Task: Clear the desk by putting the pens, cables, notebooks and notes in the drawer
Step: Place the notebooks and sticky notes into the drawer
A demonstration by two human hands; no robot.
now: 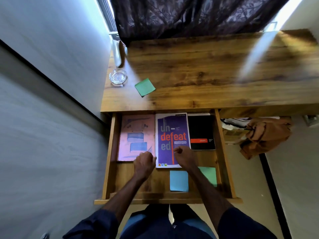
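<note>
- Purple notebook [172, 135] lies flat in the open wooden drawer [110, 152]. The left hand [144, 163] is curled at its left edge and the right hand [184, 156] is curled over its lower right; I cannot tell whether either grips it.
- Pink notebook [136, 137] lies just left of it, black notebook [201, 131] just right.
- Blue sticky note [179, 180] and green sticky note [208, 175] lie nearer the drawer front, the green one partly hidden by the right forearm.
- On the desk [207, 75], a second green note [145, 87] lies near a glass ashtray [118, 77].

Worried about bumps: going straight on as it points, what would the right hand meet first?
Likely the purple notebook, whose lower right part the right hand overlaps; its height above the cover is unclear.
</note>
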